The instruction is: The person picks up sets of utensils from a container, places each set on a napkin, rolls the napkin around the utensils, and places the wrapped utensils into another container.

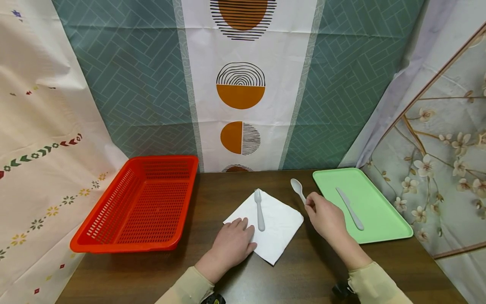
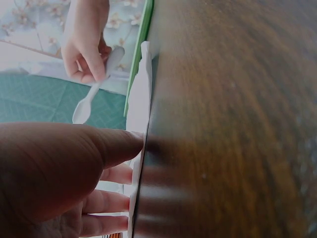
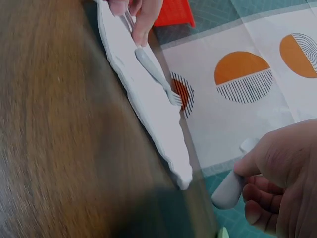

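From where I stand, the right hand (image 1: 324,213) has the white spoon (image 1: 298,188) pinched between its fingers, holding it above the desk (image 1: 247,280) between the napkin and the tray. The spoon's bowl points away from the person, and part of the handle is hidden by the grip. The left hand (image 1: 234,242) grasps nothing: its fingers are stretched out and lie on the near left side of the white napkin (image 1: 279,223), covering that edge.

The napkin is already partly taken up by a pale grey fork (image 1: 260,211), which lies across its far left half with tines toward the far corner. On the other side, the light green tray (image 1: 379,207) sits close beside the right hand, and the forearm hides a stretch of its left rim. A grey knife (image 1: 350,209) rests slantwise on the tray. Well apart to the left stands a red slatted basket (image 1: 127,247).

Around all this hang cloths: a teal and white one (image 1: 144,84) along the back, an embroidered-looking cream one (image 1: 34,109) at the left, and a blossom-patterned one (image 1: 455,198) at the right, near the tray.
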Action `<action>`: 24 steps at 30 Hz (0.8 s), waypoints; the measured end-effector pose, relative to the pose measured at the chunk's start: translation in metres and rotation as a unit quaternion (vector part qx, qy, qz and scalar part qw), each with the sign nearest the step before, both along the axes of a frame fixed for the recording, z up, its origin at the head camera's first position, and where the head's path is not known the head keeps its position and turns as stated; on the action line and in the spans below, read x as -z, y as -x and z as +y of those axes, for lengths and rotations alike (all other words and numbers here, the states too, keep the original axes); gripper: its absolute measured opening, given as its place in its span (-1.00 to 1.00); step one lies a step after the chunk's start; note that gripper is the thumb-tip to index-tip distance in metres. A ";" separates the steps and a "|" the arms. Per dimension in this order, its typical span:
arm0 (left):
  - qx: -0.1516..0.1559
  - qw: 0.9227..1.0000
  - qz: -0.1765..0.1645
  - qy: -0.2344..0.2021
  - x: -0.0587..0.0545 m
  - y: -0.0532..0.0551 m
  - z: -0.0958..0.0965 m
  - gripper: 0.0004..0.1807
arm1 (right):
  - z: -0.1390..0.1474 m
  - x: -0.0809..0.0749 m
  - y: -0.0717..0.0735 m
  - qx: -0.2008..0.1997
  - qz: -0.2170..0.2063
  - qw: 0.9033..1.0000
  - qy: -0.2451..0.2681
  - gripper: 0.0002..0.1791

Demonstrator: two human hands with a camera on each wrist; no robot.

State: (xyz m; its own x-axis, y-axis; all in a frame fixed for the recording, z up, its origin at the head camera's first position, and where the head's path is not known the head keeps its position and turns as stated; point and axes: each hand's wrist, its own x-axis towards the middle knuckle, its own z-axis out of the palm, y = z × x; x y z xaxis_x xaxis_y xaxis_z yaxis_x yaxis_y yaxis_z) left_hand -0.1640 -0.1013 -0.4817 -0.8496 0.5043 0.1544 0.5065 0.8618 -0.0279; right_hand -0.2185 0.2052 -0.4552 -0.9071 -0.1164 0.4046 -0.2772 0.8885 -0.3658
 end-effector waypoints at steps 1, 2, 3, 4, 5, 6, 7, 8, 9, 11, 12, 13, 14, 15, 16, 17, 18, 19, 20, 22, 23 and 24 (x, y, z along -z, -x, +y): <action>0.000 1.000 -0.001 0.000 0.000 0.000 0.000 -0.56 | -0.002 0.000 0.000 -0.001 -0.003 1.000 0.001 -0.81; 0.000 1.000 -0.002 0.000 0.000 0.000 0.000 -0.56 | -0.004 0.001 0.000 -0.003 -0.006 1.000 0.003 -0.81; -0.001 1.000 -0.004 0.000 0.000 0.000 0.000 -0.56 | -0.007 0.001 0.000 -0.005 -0.008 1.000 0.005 -0.81; -0.001 1.000 -0.004 0.000 0.000 0.000 0.000 -0.56 | -0.009 0.001 0.000 -0.007 -0.009 1.000 0.006 -0.82; -0.001 1.000 -0.005 0.000 0.000 0.000 0.000 -0.56 | -0.011 0.002 0.000 -0.008 -0.010 1.000 0.007 -0.83; -0.001 1.000 -0.006 0.000 0.000 0.000 0.000 -0.55 | -0.013 0.002 0.000 -0.010 -0.012 1.000 0.009 -0.84; -0.002 1.000 -0.007 0.000 -0.001 0.000 0.000 -0.55 | -0.015 0.003 0.001 -0.011 -0.013 1.000 0.011 -0.85; -0.002 1.000 -0.006 0.000 -0.001 0.000 0.000 -0.55 | -0.017 0.003 0.001 -0.012 -0.016 1.000 0.013 -0.85; -0.002 1.000 -0.006 0.000 -0.001 0.000 0.000 -0.55 | -0.019 0.004 0.001 -0.013 -0.019 1.000 0.015 -0.86; -0.002 1.000 -0.005 0.000 -0.001 0.000 0.000 -0.55 | -0.023 0.005 0.002 -0.013 -0.029 0.999 0.018 -0.86; -0.001 1.000 -0.005 0.000 -0.001 0.000 0.000 -0.56 | -0.025 0.005 0.002 -0.013 -0.034 0.999 0.021 -0.86; -0.001 1.000 -0.004 0.000 -0.001 0.000 0.000 -0.56 | -0.027 0.006 0.002 -0.013 -0.040 0.999 0.022 -0.85; -0.001 1.000 -0.005 0.000 -0.001 0.000 0.000 -0.56 | -0.028 0.006 0.002 -0.014 -0.044 0.999 0.024 -0.85; 0.000 1.000 -0.005 -0.001 -0.001 0.000 0.000 -0.56 | -0.030 0.006 0.002 -0.014 -0.048 0.998 0.025 -0.85; 0.000 1.000 -0.005 -0.001 -0.001 0.000 0.000 -0.56 | -0.032 0.007 0.003 -0.014 -0.051 0.998 0.027 -0.85; 0.001 1.000 -0.005 -0.001 -0.001 0.000 0.000 -0.57 | -0.033 0.007 0.003 -0.016 -0.054 0.998 0.029 -0.85; 0.001 1.000 -0.005 -0.001 0.000 0.001 0.000 -0.57 | -0.035 0.007 0.003 -0.017 -0.057 0.998 0.031 -0.85; 0.001 1.000 -0.004 -0.001 0.000 0.001 0.000 -0.57 | -0.036 0.007 0.004 -0.018 -0.060 0.997 0.034 -0.85; 0.001 1.000 -0.004 -0.002 0.000 0.001 0.000 -0.57 | -0.037 0.007 0.004 -0.018 -0.063 0.997 0.035 -0.85; 0.002 1.000 -0.002 -0.001 0.000 0.001 0.000 -0.57 | -0.040 0.007 0.006 -0.019 -0.071 0.996 0.042 -0.86; 0.002 1.000 -0.001 -0.001 0.000 0.001 0.000 -0.57 | -0.041 0.007 0.006 -0.021 -0.075 0.996 0.045 -0.87; 0.003 1.000 -0.001 -0.001 0.000 0.001 0.000 -0.57 | -0.043 0.007 0.007 -0.022 -0.079 0.996 0.048 -0.87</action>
State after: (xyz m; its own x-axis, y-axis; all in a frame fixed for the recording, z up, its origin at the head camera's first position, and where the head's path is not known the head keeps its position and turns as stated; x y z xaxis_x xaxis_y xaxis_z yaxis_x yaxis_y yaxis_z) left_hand -0.1650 -0.1015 -0.4820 -0.8471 0.5086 0.1542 0.5112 0.8591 -0.0251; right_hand -0.2256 0.1623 -0.4625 -0.9548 -0.1256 0.2693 -0.2481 0.8358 -0.4898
